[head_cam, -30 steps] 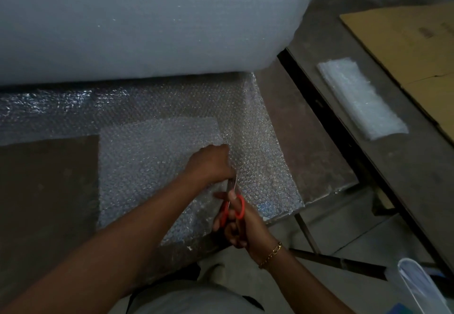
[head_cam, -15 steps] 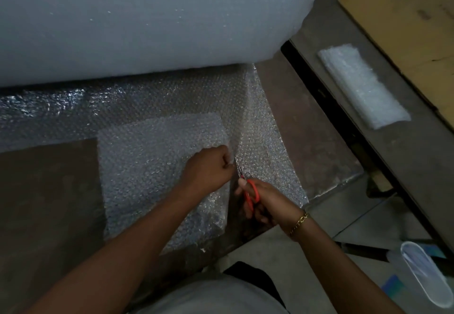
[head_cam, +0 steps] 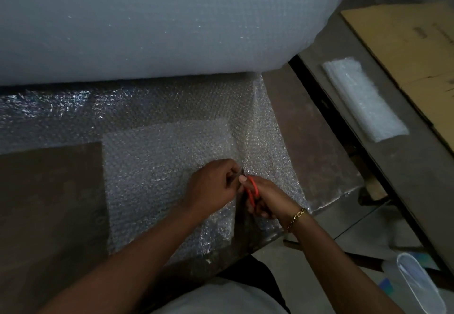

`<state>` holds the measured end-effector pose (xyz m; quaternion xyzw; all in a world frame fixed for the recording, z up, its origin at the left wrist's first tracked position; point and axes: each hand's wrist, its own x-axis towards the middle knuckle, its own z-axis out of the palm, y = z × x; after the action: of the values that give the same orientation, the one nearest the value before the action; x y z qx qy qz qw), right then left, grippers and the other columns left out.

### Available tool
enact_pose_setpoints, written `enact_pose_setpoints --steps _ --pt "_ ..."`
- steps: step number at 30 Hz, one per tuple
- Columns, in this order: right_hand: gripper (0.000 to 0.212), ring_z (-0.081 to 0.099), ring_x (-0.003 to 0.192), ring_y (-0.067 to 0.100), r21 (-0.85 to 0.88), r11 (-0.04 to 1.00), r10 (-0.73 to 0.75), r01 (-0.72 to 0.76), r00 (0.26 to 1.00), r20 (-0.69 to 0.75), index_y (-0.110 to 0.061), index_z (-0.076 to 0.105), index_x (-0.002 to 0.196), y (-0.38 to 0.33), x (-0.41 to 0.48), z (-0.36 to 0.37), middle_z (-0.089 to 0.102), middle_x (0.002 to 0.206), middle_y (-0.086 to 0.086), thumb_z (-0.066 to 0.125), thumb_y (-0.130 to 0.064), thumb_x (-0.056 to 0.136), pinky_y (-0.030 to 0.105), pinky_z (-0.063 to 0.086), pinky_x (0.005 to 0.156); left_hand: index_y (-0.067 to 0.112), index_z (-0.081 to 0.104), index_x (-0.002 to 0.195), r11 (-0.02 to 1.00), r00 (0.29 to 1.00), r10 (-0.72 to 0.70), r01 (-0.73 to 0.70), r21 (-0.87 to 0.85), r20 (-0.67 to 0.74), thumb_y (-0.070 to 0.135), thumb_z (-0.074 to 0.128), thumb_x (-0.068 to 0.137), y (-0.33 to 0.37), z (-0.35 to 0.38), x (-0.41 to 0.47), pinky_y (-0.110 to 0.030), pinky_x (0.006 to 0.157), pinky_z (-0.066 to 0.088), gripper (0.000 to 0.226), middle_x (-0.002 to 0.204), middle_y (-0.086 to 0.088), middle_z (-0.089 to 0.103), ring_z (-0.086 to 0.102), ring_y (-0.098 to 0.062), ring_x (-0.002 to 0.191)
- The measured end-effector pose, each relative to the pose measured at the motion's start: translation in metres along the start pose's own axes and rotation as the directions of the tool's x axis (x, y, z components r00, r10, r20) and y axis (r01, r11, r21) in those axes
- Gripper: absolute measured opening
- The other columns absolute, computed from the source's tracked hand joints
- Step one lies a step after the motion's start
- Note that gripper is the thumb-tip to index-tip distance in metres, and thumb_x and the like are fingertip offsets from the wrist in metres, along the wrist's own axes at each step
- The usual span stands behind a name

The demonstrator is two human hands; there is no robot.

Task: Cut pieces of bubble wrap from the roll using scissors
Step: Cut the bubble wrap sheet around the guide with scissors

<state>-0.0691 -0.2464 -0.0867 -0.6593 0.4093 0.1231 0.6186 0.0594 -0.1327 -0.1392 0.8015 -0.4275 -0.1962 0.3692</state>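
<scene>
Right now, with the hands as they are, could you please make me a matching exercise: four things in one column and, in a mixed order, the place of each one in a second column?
Things
1. scissors
2. roll
3. unrolled sheet
4. folded strip

Places
a. on the side table, beside the cardboard
b. in the right hand
c. across the far side of the work table
d. gripped by the left hand at the cut

Pairs: 1-b, 2-c, 3-d, 4-a
</scene>
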Motion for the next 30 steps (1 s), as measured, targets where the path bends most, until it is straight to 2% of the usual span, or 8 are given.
enact_pose_setpoints --steps 3,7,13,18,21,24,26,30 --pt "0.044 0.043 0.044 0.017 -0.017 1.0 -0.001 0.001 1.0 -0.012 -0.019 0.064 0.092 -0.002 0.004 -0.001 0.062 0.064 0.01 0.054 -0.062 0.093 0.018 0.028 0.04 0.032 0.064 0.102 0.999 0.999 0.039 -0.038 0.032 -0.029 0.041 0.063 0.089 -0.005 0.005 -0.005 -0.034 0.072 0.053 0.015 0.095 0.014 0.068 0.062 -0.008 0.089" --pt "0.05 0.045 0.045 0.016 -0.043 0.999 -0.001 0.0 1.0 -0.018 -0.013 0.064 0.099 0.0 0.008 0.0 0.062 0.064 0.009 0.055 -0.062 0.093 0.02 0.03 0.041 0.032 0.063 0.104 0.995 0.997 0.076 -0.074 0.064 -0.029 0.041 0.059 0.089 -0.005 0.005 -0.005 -0.031 0.07 0.05 0.018 0.098 0.014 0.067 0.061 -0.01 0.092" --pt "0.042 0.048 0.044 0.01 -0.067 0.997 -0.032 0.03 0.999 -0.027 -0.015 0.062 0.097 0.0 0.005 0.002 0.062 0.065 0.009 0.055 -0.057 0.094 0.02 0.033 0.043 0.022 0.062 0.111 0.989 0.986 0.128 -0.118 0.094 -0.107 0.035 0.064 0.087 -0.006 0.011 -0.007 -0.029 0.066 0.051 0.027 0.107 0.008 0.059 0.056 -0.012 0.099" --pt "0.031 0.056 0.046 0.015 0.03 1.0 -0.002 0.003 0.999 -0.047 -0.018 0.065 0.099 0.002 0.001 0.001 0.075 0.081 0.014 0.064 -0.048 0.092 0.018 0.033 0.04 0.02 0.064 0.107 0.984 0.986 0.147 -0.138 0.112 -0.079 0.042 0.055 0.088 -0.009 0.012 -0.005 -0.027 0.066 0.047 0.03 0.104 0.006 0.058 0.054 -0.014 0.098" --pt "0.033 0.064 0.057 0.024 0.092 0.996 0.027 -0.024 0.999 -0.037 -0.022 0.07 0.101 0.003 -0.003 -0.001 0.077 0.09 0.012 0.068 -0.052 0.086 0.02 0.035 0.044 0.022 0.064 0.105 0.987 0.989 0.134 -0.127 0.101 -0.068 0.038 0.061 0.088 -0.009 0.013 -0.004 -0.026 0.068 0.045 0.024 0.102 0.008 0.058 0.054 -0.012 0.096" --pt "0.04 0.067 0.063 0.024 0.179 0.982 0.057 -0.059 0.998 0.013 -0.021 0.07 0.11 0.003 -0.006 -0.004 0.077 0.097 0.012 0.068 -0.052 0.084 0.021 0.041 0.045 0.021 0.065 0.107 0.99 0.989 0.118 -0.11 0.086 -0.089 0.032 0.067 0.088 -0.009 0.013 -0.005 -0.03 0.071 0.049 0.022 0.103 0.007 0.063 0.057 -0.014 0.097" --pt "0.039 0.066 0.061 0.022 0.183 0.982 0.051 -0.053 0.999 0.013 -0.019 0.068 0.112 0.003 -0.007 -0.005 0.076 0.094 0.013 0.067 -0.05 0.088 0.022 0.042 0.045 0.022 0.066 0.107 0.991 0.988 0.114 -0.107 0.075 -0.108 0.031 0.066 0.089 -0.008 0.011 -0.006 -0.03 0.073 0.049 0.02 0.102 0.008 0.065 0.059 -0.014 0.096" --pt "0.03 0.054 0.047 0.018 0.095 0.995 -0.025 0.034 0.995 -0.093 -0.021 0.062 0.106 0.008 -0.005 -0.002 0.069 0.075 0.009 0.065 -0.047 0.092 0.02 0.032 0.04 0.023 0.067 0.109 0.992 0.988 0.111 -0.105 0.064 -0.104 0.033 0.063 0.09 -0.008 0.011 -0.007 -0.033 0.074 0.053 0.022 0.102 0.008 0.067 0.06 -0.014 0.095"
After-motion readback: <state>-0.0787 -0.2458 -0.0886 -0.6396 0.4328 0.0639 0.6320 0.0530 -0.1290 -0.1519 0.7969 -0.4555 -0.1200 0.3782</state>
